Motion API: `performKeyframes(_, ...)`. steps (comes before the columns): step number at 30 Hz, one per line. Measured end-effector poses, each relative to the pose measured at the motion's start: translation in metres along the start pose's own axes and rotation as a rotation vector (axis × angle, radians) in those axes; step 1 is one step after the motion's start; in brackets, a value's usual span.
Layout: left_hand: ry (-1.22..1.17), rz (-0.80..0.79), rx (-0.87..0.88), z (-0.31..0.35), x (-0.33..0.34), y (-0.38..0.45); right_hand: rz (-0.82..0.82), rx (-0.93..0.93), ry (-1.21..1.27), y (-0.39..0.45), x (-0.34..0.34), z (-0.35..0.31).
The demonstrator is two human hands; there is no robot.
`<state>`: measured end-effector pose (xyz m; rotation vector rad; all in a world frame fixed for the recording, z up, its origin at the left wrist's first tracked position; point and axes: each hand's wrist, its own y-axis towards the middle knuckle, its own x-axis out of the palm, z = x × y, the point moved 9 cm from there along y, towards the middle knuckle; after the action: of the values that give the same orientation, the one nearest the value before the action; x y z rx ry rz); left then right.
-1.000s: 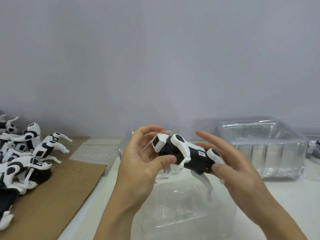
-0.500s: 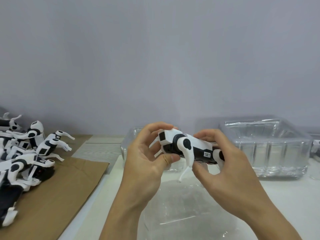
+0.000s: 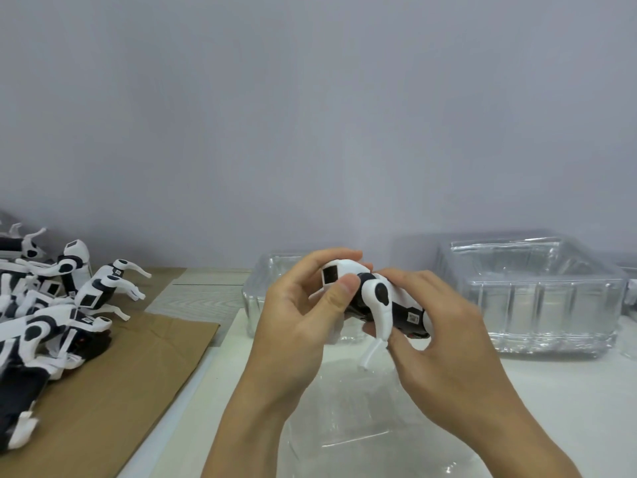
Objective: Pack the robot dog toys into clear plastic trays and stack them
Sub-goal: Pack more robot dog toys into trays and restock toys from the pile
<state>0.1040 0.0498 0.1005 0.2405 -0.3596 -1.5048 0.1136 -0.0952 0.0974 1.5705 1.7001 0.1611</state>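
Left hand (image 3: 296, 326) and right hand (image 3: 444, 353) both grip a toy dog (image 3: 375, 301), fingers curled around it, above a clear tray (image 3: 362, 439) at the tabletop's (image 3: 568, 391) near edge.

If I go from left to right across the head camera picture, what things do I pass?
pile of robot dog toys on brown cardboard → left hand → robot dog toy held in both hands → right hand → stack of clear trays

Head-worn view, forward-down, close over table (image 3: 551, 391)
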Motion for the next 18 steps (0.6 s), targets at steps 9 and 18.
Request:
performKeyframes(9,0.281,0.243,-0.038,-0.004,-0.055,-0.005,-0.050,0.051,0.034,-0.001,0.001,0.011)
performKeyframes(18,0.508,0.124,-0.511,-0.084,-0.066,-0.018,-0.099,0.123,-0.058,-0.001,0.000,0.007)
